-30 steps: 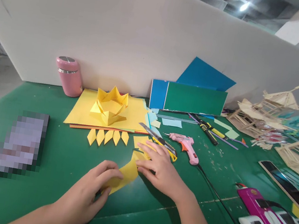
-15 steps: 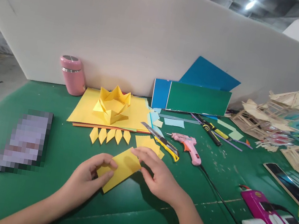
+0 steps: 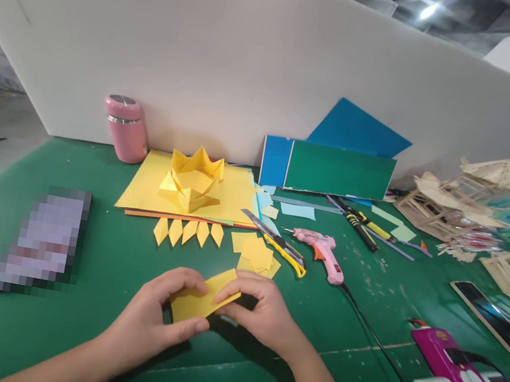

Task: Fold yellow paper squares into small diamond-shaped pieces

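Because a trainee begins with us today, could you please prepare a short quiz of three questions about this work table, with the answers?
1. What do the left hand and the right hand both hold?
A. a glue gun
B. a yellow paper piece
C. a flask

2. True or false: the pointed yellow paper ring rests on the stack of paper sheets.

3. How many small yellow diamond shapes lie in a row along the near edge of that stack?

Key: 1. B; 2. true; 3. five.
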`<state>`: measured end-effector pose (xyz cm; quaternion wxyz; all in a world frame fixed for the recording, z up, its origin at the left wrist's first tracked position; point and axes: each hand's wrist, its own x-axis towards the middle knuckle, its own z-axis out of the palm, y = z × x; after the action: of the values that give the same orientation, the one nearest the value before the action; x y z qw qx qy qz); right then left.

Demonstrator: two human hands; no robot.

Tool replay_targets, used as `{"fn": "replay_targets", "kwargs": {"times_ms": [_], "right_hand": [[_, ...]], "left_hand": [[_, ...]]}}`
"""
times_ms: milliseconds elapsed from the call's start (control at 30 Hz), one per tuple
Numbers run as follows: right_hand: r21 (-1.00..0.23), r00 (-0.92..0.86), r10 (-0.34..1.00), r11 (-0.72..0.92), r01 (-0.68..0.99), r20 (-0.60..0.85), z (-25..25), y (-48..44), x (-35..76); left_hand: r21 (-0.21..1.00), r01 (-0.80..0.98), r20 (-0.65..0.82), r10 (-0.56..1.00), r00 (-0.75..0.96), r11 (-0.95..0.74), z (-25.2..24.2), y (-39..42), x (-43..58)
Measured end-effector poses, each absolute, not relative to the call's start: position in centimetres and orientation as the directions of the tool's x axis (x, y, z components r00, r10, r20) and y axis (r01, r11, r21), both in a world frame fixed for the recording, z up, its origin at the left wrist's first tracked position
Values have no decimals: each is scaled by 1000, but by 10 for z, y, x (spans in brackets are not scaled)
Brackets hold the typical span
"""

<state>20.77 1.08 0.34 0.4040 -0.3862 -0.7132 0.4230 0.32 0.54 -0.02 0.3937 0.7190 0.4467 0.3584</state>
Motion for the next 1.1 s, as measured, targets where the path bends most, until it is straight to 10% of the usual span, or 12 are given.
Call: {"fn": "replay_targets", "kwargs": {"times_ms": [300, 1100], "right_hand": [[-998, -262, 964, -65, -22, -57, -3, 9, 196], [-990, -193, 971, -132, 46, -139, 6, 6, 197]], "left_hand": [[902, 367, 136, 958, 253, -225, 2, 4, 10], [940, 300, 105, 973, 204, -164, 4, 2, 13]]}}
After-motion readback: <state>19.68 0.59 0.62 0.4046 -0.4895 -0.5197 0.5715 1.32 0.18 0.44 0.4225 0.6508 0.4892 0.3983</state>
